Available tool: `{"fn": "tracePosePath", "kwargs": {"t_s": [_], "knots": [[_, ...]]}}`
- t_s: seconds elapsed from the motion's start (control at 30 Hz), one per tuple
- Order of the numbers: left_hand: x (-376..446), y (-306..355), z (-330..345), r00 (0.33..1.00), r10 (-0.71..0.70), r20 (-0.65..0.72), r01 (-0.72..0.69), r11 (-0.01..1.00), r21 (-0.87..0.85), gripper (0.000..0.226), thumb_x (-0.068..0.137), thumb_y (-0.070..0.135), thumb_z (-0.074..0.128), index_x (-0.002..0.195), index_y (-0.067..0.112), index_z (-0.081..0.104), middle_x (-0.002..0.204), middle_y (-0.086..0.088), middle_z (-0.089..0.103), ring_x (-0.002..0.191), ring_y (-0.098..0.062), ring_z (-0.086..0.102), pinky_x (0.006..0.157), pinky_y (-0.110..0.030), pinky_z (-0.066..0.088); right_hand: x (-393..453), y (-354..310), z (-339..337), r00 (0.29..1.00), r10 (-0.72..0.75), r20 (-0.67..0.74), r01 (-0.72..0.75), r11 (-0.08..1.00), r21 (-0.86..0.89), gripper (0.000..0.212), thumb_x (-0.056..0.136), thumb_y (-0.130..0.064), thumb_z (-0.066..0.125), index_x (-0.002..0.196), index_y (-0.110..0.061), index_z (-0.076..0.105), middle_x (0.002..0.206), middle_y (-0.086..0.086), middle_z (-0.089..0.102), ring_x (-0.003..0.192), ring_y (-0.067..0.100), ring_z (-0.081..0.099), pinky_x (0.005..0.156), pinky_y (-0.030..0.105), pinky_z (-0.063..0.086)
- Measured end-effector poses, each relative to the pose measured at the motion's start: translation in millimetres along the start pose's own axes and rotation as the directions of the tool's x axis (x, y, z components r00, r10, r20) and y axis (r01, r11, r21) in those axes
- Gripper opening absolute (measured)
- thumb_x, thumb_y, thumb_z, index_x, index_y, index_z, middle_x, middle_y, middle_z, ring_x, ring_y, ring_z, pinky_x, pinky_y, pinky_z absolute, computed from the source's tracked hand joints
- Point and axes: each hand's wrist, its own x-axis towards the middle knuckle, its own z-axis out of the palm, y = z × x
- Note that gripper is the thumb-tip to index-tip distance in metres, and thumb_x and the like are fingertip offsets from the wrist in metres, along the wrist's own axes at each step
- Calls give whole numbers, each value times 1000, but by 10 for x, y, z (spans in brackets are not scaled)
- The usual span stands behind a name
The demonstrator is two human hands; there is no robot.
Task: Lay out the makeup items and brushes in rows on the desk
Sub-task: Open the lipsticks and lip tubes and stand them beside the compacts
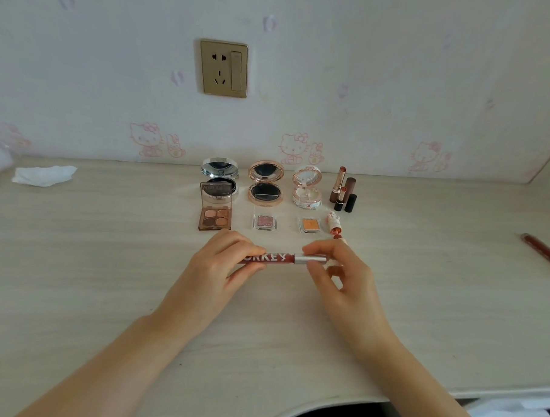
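Note:
A dark red lip gloss tube (pixel 281 258) with white letters and a silver cap lies level between my hands, just above the desk. My left hand (pixel 224 263) grips its red body; my right hand (pixel 337 271) pinches the silver cap. Behind stand three open compacts: silver (pixel 219 171), rose gold (pixel 265 182) and white (pixel 307 187). In front of them lie a four-pan eyeshadow palette (pixel 215 220), a pink single shadow (pixel 264 222) and an orange single shadow (pixel 310 225). Open lipsticks (pixel 342 189) stand at the right, and a small pink-white lipstick (pixel 334 226) lies below them.
A crumpled white tissue (pixel 43 174) lies at the desk's far left. A reddish-brown pencil (pixel 542 254) lies near the right edge. A wall socket (pixel 223 68) sits above the desk. The desk's curved front edge (pixel 322 402) runs near my forearms.

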Motion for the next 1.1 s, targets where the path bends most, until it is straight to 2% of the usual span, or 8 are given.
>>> {"fn": "tracePosePath", "kwargs": {"t_s": [0.17, 0.23, 0.3, 0.43, 0.57, 0.67, 0.77, 1.1], "knots": [[-1, 0, 1, 1000, -6, -9, 6, 1000, -4, 19, 82, 17, 70, 96, 5, 71, 89, -1, 61, 84, -11, 58, 75, -29, 50, -2, -5, 4, 996, 90, -27, -88, 994, 66, 5, 90, -33, 60, 94, -32, 62, 93, -12, 63, 83, 6, 58, 67, 18, 44], [-6, -6, 2, 1000, 3, -3, -3, 1000, -9, 19, 83, 18, 69, 96, 4, 70, 89, -1, 61, 83, -13, 59, 74, -32, 50, 2, 19, 18, 992, 127, -21, -127, 991, 40, 23, 90, -42, 50, 79, -28, 64, 83, 0, 62, 67, 10, 54, 58, 19, 40], [-10, -14, -1, 1000, 4, 2, -4, 1000, -8, 19, 84, 18, 69, 97, 5, 70, 90, 0, 61, 84, -13, 59, 74, -32, 51, 7, 15, 22, 993, 113, -25, -113, 994, 10, 18, 90, -35, 52, 79, -30, 65, 81, -1, 63, 64, 7, 54, 56, 18, 40], [-8, -14, -2, 1000, -13, -8, 13, 1000, -6, 19, 81, 15, 71, 97, 6, 71, 90, 0, 61, 84, -11, 59, 75, -31, 51, -2, -1, 2, 997, 71, -30, -69, 996, 62, 15, 86, -23, 60, 96, -32, 65, 98, -9, 65, 92, 8, 61, 71, 22, 49], [-3, -7, 2, 1000, -11, -4, 11, 1000, -5, 19, 82, 16, 70, 97, 5, 71, 90, 0, 61, 84, -12, 60, 75, -31, 51, 13, -24, 8, 982, 173, -70, -166, 981, 95, 11, 88, -36, 60, 88, -29, 68, 81, -8, 71, 77, 5, 64, 70, 41, 54], [-5, -8, 3, 1000, -27, -5, 27, 1000, -9, 19, 82, 17, 69, 97, 6, 71, 91, 1, 61, 84, -11, 60, 75, -31, 51, 12, -41, 10, 987, 151, -63, -144, 984, 102, 7, 88, -28, 62, 85, -27, 69, 76, -6, 70, 77, 8, 67, 67, 46, 55], [-4, -6, 3, 999, -40, -14, 40, 999, -17, 20, 82, 19, 68, 98, 8, 71, 91, 3, 61, 85, -10, 60, 75, -30, 52, -1, -59, -3, 992, 102, -70, -91, 986, 142, 13, 88, -17, 63, 91, -29, 68, 82, -5, 69, 86, 14, 67, 66, 41, 55], [7, 111, 25, 997, -75, -17, 74, 996, -56, 30, 89, 36, 59, 109, 15, 67, 89, 9, 61, 84, -7, 59, 74, -28, 51, 14, -108, -154, 987, 68, -144, -19, 949, 316, 25, 90, -2, 57, 96, -24, 68, 80, -7, 67, 70, 13, 57, 60, 18, 48]]}}
